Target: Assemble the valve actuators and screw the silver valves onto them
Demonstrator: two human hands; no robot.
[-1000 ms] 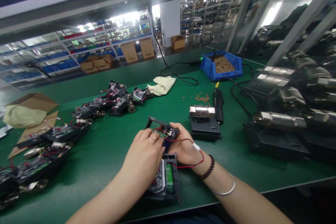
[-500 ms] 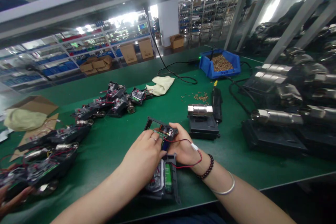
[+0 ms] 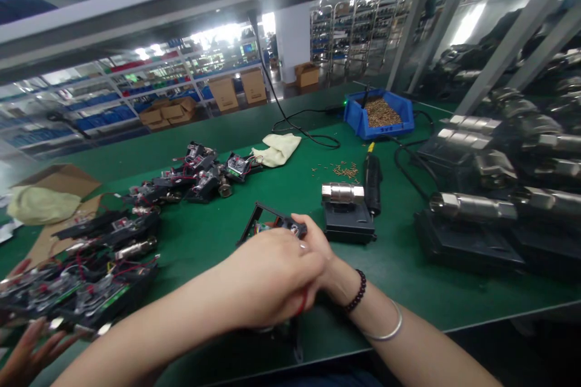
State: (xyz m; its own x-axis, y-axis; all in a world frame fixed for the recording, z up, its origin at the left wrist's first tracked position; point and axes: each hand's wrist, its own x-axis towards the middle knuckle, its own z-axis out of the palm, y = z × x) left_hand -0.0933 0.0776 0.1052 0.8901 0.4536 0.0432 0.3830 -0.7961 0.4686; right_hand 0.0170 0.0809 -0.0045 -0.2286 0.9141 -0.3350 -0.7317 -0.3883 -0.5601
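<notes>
My right hand (image 3: pixel 320 240) grips the right end of a black plastic housing frame (image 3: pixel 254 217), which is held tilted above the table; part of its circuit board shows inside. Across the frame and against the right palm lies my left hand (image 3: pixel 279 269), fingers curled. A red wire (image 3: pixel 303 301) loops out under those fingers, and the fingertips are hidden. Below my hands sits a second dark housing half (image 3: pixel 295 335), mostly covered by my left hand and forearm.
Right of my hands are a dark housing with a metal valve body (image 3: pixel 344 193), an electric screwdriver (image 3: pixel 372 184), loose screws (image 3: pixel 345 169) and a blue screw bin (image 3: pixel 388 129). More valve units (image 3: pixel 472 208) stand farther right. Wired assemblies (image 3: pixel 200 175) and a co-worker's hands (image 3: pixel 39 347) are at left.
My left hand has moved right, from the circuit board to beside my right palm, covering the white connector and lower housing. The co-worker's assemblies at left have shifted rightward.
</notes>
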